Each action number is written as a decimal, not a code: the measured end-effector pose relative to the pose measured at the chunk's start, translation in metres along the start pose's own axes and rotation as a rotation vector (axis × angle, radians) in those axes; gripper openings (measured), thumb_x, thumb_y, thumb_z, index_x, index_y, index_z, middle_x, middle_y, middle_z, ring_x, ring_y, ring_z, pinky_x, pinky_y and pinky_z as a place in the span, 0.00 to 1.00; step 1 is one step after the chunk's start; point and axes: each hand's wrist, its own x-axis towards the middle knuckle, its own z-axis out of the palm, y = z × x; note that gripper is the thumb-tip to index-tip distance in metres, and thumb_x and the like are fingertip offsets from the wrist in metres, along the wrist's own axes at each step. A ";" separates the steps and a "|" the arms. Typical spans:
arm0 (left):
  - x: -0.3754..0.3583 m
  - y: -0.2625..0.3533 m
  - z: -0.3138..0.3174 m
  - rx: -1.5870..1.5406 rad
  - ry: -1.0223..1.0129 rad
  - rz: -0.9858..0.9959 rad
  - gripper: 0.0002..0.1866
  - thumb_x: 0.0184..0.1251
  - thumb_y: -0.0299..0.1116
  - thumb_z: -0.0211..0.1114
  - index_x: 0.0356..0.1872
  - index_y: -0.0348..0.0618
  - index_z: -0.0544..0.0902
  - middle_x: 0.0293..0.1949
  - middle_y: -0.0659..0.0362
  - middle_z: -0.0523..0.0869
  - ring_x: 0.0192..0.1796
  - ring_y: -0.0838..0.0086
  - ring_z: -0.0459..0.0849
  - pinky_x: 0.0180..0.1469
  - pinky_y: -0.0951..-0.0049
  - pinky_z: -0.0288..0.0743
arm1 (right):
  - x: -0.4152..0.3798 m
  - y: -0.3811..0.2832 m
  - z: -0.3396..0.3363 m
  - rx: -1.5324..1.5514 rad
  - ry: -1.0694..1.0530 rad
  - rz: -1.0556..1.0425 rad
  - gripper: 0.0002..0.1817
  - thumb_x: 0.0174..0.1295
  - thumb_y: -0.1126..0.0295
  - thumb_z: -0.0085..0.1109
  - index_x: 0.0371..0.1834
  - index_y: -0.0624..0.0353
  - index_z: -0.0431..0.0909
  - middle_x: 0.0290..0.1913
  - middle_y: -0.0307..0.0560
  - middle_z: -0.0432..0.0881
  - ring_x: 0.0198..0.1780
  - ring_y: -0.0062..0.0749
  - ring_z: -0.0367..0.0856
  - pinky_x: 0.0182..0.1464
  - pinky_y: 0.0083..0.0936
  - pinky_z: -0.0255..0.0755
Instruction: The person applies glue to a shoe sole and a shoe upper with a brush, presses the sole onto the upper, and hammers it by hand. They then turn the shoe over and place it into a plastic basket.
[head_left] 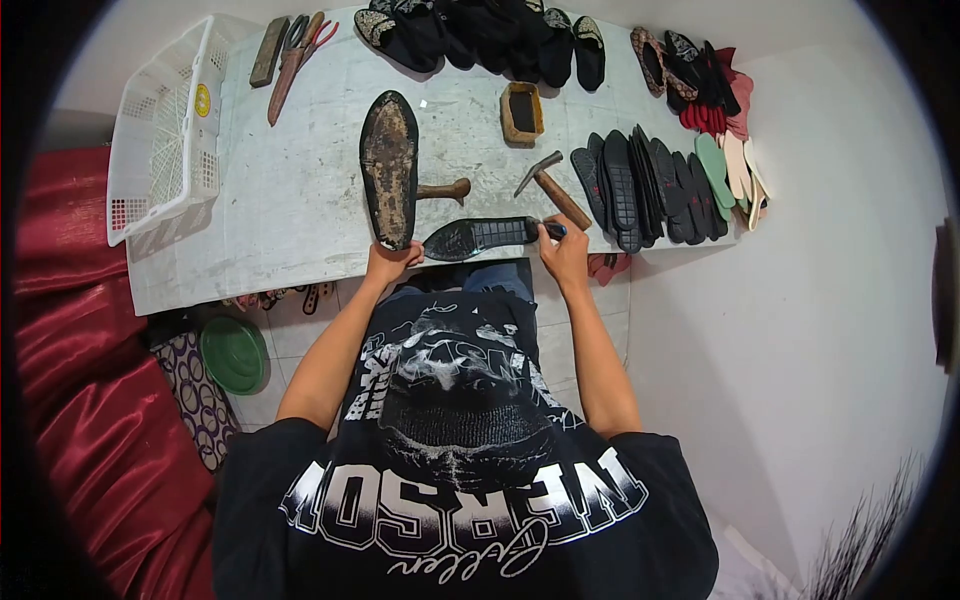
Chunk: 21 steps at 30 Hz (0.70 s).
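A black shoe (389,165) is turned bottom-up, its worn, patchy brown underside facing me. My left hand (397,260) grips its near end at the table's front edge. To the right of it, a black rubber outsole (482,238) with a ridged middle lies along that edge. My right hand (566,252) is closed around a short, dark, pen-like tool (552,229) at the outsole's right end. A wooden handle (445,189) sticks out from behind the shoe. Just above my right hand rests a hammer (556,190) with a wooden handle.
Several black outsoles (625,185) are stacked at the right, beside green and cream insoles (712,168). A small yellowish container (521,113) stands beyond the hammer. Black shoes (480,38) line the back. At the left are a white basket (165,150) and red-handled pliers (318,38).
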 end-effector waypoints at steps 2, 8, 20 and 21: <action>-0.002 0.003 0.001 0.003 0.001 -0.005 0.08 0.64 0.25 0.73 0.36 0.26 0.89 0.33 0.52 0.92 0.34 0.73 0.92 0.35 0.74 0.84 | -0.001 0.005 0.006 -0.011 0.008 -0.016 0.07 0.62 0.75 0.66 0.34 0.68 0.79 0.32 0.62 0.84 0.35 0.60 0.85 0.38 0.44 0.76; -0.002 0.006 0.002 -0.034 -0.006 -0.036 0.07 0.65 0.23 0.73 0.36 0.25 0.88 0.34 0.52 0.92 0.35 0.71 0.93 0.35 0.74 0.86 | -0.020 0.007 0.003 -0.137 0.037 0.034 0.07 0.61 0.75 0.67 0.33 0.68 0.78 0.33 0.62 0.84 0.36 0.60 0.86 0.38 0.44 0.76; 0.003 -0.005 0.004 0.024 -0.057 -0.006 0.07 0.65 0.25 0.71 0.35 0.27 0.88 0.32 0.54 0.91 0.32 0.74 0.89 0.34 0.75 0.81 | -0.008 0.005 0.007 0.005 0.078 0.140 0.07 0.63 0.74 0.68 0.36 0.67 0.81 0.31 0.59 0.85 0.35 0.53 0.87 0.40 0.38 0.78; 0.005 -0.008 0.006 0.035 -0.075 -0.006 0.08 0.67 0.27 0.70 0.33 0.29 0.88 0.31 0.55 0.91 0.32 0.76 0.88 0.35 0.76 0.80 | -0.006 0.007 0.005 0.000 0.067 0.120 0.06 0.64 0.74 0.67 0.37 0.67 0.81 0.32 0.59 0.85 0.35 0.53 0.87 0.41 0.37 0.78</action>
